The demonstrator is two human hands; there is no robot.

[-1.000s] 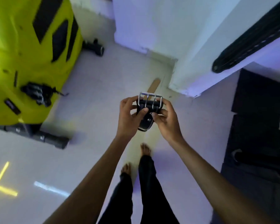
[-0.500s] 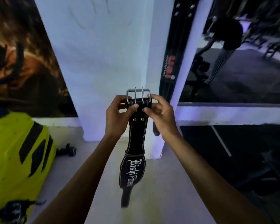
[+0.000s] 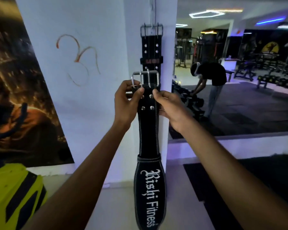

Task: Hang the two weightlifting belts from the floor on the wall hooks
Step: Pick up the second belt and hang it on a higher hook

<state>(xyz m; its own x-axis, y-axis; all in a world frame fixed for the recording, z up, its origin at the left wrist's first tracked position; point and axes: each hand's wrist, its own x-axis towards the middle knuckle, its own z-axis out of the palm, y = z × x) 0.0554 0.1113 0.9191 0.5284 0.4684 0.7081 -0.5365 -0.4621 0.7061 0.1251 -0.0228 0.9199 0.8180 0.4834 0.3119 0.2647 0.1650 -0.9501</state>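
My left hand (image 3: 125,100) and right hand (image 3: 169,106) both pinch the black belt (image 3: 148,130) just under its steel buckle (image 3: 145,78), and it hangs straight down (white lettering on the wide part). Beyond it, the second belt (image 3: 151,47) hangs by its buckle from the wall hook (image 3: 151,28) on the white pillar (image 3: 90,80).

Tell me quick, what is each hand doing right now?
Left hand: closed on the held belt by its buckle.
Right hand: closed on the same belt's edge.
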